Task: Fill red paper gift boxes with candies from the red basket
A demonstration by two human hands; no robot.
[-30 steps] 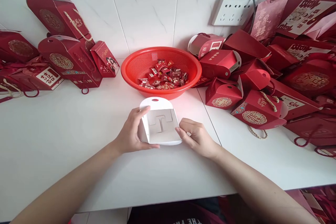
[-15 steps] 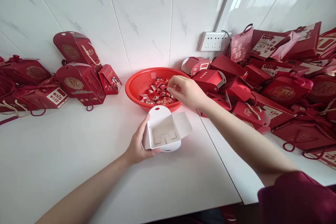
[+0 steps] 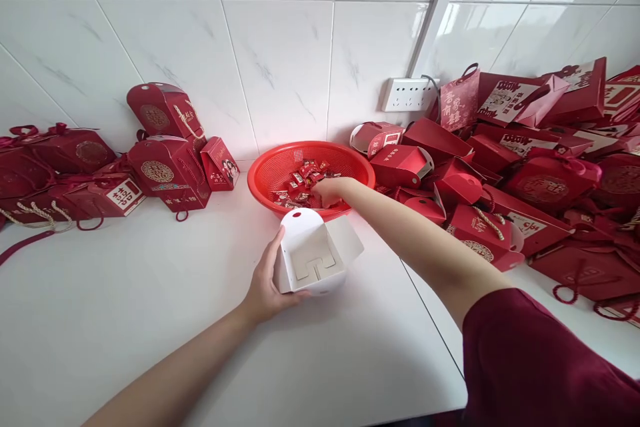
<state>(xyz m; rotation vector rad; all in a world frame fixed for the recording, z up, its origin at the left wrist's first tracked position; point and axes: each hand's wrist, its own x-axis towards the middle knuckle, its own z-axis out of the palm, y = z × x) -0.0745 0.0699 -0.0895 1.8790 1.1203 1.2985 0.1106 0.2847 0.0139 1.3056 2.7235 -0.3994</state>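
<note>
My left hand [image 3: 270, 280] grips the left side of a small paper gift box [image 3: 313, 260], white inside, with its flaps raised and nothing lying in it. The box is tilted toward me just in front of a red plastic basket [image 3: 260, 180]. Down inside that basket is my right hand [image 3: 329, 192], curled among small red-wrapped candies [image 3: 300, 180]. Its fingertips are hidden by the hand and the candies, so whether it has hold of any does not show.
Filled-out red gift boxes [image 3: 170, 173] stand at the left against the tiled wall. A large heap of red boxes [image 3: 540, 173] covers the right side. A white power strip [image 3: 409, 95] is fixed to the wall behind. A seam runs across the white table [image 3: 225, 360] at right.
My right hand has gone down from above the basket's right part into the candies. My left hand keeps the box in nearly the same place. The view has tilted up slightly.
</note>
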